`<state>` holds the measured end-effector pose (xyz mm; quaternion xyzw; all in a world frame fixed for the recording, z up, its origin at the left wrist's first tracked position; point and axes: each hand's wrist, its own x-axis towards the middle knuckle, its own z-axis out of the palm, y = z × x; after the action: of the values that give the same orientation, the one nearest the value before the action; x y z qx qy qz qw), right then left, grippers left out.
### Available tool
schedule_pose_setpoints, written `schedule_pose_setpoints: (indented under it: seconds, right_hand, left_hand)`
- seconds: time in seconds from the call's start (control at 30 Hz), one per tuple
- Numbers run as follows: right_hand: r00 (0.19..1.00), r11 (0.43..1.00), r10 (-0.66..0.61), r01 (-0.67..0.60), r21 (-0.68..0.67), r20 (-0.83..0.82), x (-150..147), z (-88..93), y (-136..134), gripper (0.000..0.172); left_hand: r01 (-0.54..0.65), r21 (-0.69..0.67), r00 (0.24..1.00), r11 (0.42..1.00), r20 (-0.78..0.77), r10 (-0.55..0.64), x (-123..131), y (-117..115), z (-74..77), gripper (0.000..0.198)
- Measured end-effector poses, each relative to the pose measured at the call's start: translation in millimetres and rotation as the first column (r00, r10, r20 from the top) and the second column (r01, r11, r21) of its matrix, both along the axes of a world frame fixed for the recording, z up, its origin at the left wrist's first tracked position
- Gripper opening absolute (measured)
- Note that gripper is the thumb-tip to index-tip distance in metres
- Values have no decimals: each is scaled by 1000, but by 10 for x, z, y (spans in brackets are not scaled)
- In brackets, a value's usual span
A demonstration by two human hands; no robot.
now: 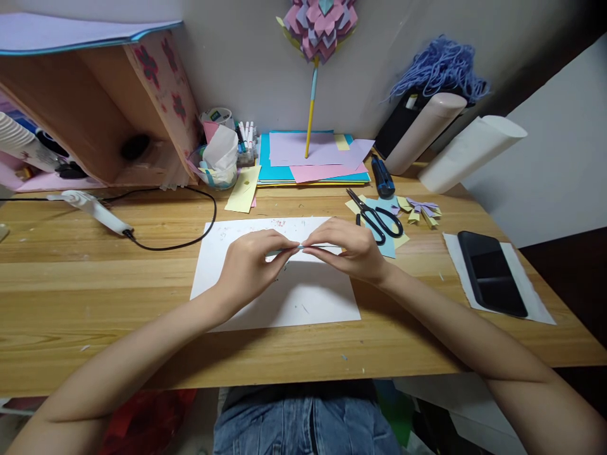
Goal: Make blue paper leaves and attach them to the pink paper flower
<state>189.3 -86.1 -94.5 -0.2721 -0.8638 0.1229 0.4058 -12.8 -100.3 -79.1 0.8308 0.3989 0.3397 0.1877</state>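
Both hands meet above a white sheet of paper (313, 297) on the desk, pinching one thin strip of light blue paper (276, 253) seen almost edge-on. My left hand (251, 262) has thumb and forefinger pressed together on it. My right hand (351, 249) pinches the same paper, its fingertips nearly touching those of the left. Most of the paper is hidden by the fingers. Black-handled scissors (379, 221) lie beyond the right hand, on blue and yellow paper pieces (387, 245).
A white glue gun (97, 212) with a black cable lies at left. Coloured paper sheets (279, 167) are stacked at the back, near a folded paper flower (322, 28). A blue cutter (382, 177), small folded pieces (420, 210) and a black phone (490, 272) are at right.
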Motion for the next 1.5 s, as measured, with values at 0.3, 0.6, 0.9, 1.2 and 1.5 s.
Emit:
schedule_pose_setpoints:
  seconds: [0.3, 0.6, 0.9, 1.2, 1.5]
  right_hand:
    - [971, 956, -147, 91, 281, 187, 47, -212, 43, 11]
    - [918, 975, -97, 10, 222, 384, 39, -527, 142, 23]
    - [958, 979, 14, 45, -197, 285, 5, -487, 157, 12]
    - [954, 816, -146, 267, -513, 263, -41, -462, 201, 13]
    - [911, 705, -226, 397, -587, 344, -13, -453, 282, 17]
  left_hand:
    - [-35, 303, 949, 952, -288, 127, -11, -21, -107, 18]
    - [2, 210, 855, 978, -507, 107, 33, 21, -478, 24]
    - [-189, -132, 931, 973, -340, 135, 35, 48, -460, 14]
    - [-262, -284, 926, 922, -343, 157, 11, 170, -452, 22]
    - [-273, -273, 903, 923, -403, 148, -35, 248, -423, 22]
